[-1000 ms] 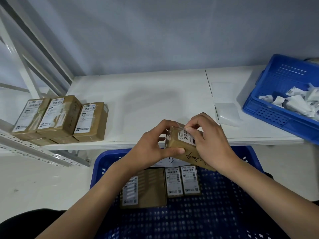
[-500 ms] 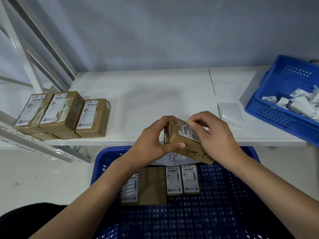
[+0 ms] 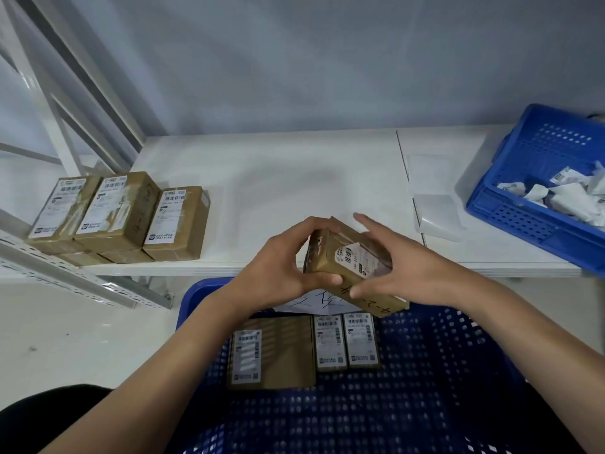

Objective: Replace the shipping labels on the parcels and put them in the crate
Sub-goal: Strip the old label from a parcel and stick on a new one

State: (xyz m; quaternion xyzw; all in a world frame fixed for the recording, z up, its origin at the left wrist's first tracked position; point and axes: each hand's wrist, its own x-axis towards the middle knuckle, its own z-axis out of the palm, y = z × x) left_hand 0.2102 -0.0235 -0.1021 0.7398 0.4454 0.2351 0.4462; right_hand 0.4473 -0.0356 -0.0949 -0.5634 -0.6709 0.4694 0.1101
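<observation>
L hand grips the parcel at its near-left end, fingers curled over the top edge, thumb pressed on the near side. R hand holds the same parcel from the right, thumb on the near side by the handwritten marks, fingers reaching over the far side w/ the index straight; whether they curl round it I can't tell. Parcel is tilted, held in the air above the front edge of the table and the far rim of the crate. Its label faces up-right, part covered by the R hand. In the crate, near its far wall, lie three parcels flat: a wide one on the left w/ a label at its left end, then two narrow ones side by side, touching, labels up. A white paper w/ handwriting sits at the crate's far rim, partly hidden by the hands. On the table's left front corner is a stack of parcels, three on top side by side, labels up, more under them. Near the table's right part lie clear sheets, just beside a seam in the top. At the right edge a second blue bin holds crumpled white labels. White rack frame stands at left, grey wall behind.
</observation>
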